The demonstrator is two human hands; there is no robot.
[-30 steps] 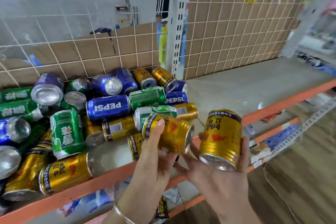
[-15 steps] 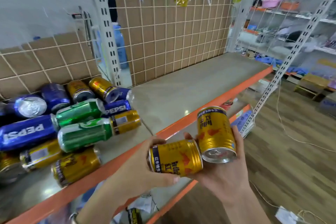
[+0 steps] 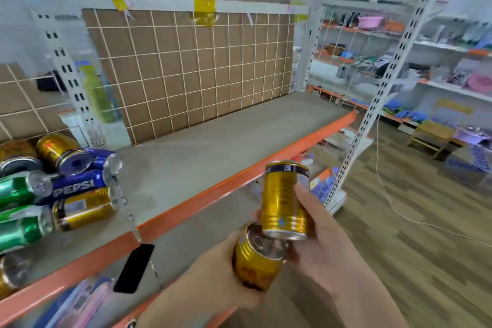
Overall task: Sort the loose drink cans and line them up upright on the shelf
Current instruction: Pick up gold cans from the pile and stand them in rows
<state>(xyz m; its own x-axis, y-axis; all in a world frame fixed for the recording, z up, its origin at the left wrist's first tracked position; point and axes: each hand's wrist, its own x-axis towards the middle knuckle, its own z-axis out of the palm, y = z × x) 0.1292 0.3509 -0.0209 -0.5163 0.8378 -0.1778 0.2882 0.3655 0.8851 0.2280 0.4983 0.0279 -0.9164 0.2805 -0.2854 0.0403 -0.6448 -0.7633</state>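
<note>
- Out in front of the grey shelf with the orange front edge [image 3: 213, 146], the right hand [image 3: 320, 245] wraps round a short gold metal can [image 3: 285, 200], held upright.
- Just beneath it, the left hand [image 3: 213, 270] grips a second gold can [image 3: 255, 267], tilted.
- Smooth rigid walls, probably slick; a mid-body hold looks safest.
- The loose pile of cans [image 3: 66, 189] lies at the shelf's left end.
</note>
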